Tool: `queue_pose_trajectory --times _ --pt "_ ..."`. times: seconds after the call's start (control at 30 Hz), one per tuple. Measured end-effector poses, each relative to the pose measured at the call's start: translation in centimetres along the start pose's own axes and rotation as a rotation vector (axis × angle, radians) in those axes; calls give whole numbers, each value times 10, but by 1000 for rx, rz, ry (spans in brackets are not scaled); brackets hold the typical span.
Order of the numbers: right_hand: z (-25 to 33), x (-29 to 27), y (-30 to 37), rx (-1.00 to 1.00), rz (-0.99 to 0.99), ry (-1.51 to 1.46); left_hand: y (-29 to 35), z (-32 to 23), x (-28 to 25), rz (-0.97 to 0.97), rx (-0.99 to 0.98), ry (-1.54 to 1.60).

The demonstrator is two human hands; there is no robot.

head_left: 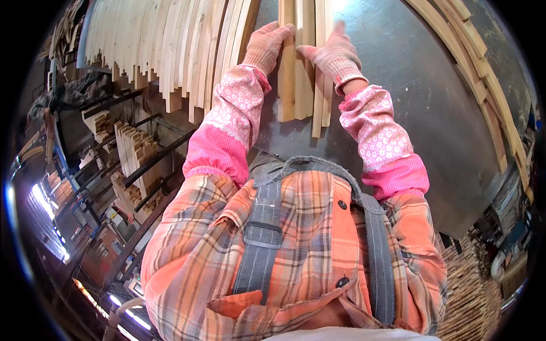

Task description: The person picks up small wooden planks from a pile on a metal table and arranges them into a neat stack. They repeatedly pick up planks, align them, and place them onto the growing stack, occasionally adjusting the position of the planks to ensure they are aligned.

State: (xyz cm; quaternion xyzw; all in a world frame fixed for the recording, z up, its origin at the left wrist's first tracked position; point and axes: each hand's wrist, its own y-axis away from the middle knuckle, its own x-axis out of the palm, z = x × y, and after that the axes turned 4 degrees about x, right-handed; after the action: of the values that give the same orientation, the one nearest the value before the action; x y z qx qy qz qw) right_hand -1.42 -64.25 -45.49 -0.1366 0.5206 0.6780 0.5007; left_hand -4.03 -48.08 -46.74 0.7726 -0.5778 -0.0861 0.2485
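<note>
Several pale wooden strips lie lengthwise on a dark metal table in front of me, their near ends uneven. My left hand, in a pinkish knit glove, grips the leftmost strip's edge, its thumb over the top. Across from it, my right hand, gloved the same way, rests along the right side of the strips. Its thumb reaches left over them, while the fingers stretch away, slightly blurred. The strips' far ends run out of the picture.
A wide row of wooden strips fills the left side, its near ends jutting past the support. More long strips lie along the right edge. Racks with short wood pieces stand lower left, and stacked wood sits lower right.
</note>
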Motion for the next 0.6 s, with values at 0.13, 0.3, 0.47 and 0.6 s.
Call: queue_pose_trajectory --times 0.13,0.3,0.47,0.6 --pt "6 -4 -1 13 29 -65 0 -27 -45 111 49 271" --pt "47 49 2 24 200 -791 -12 -68 -106 343 160 611" --pt "100 83 12 -111 -2 -220 -16 -65 -146 430 307 718" --pt "97 45 44 -354 -13 -317 -10 -76 -183 385 337 592"
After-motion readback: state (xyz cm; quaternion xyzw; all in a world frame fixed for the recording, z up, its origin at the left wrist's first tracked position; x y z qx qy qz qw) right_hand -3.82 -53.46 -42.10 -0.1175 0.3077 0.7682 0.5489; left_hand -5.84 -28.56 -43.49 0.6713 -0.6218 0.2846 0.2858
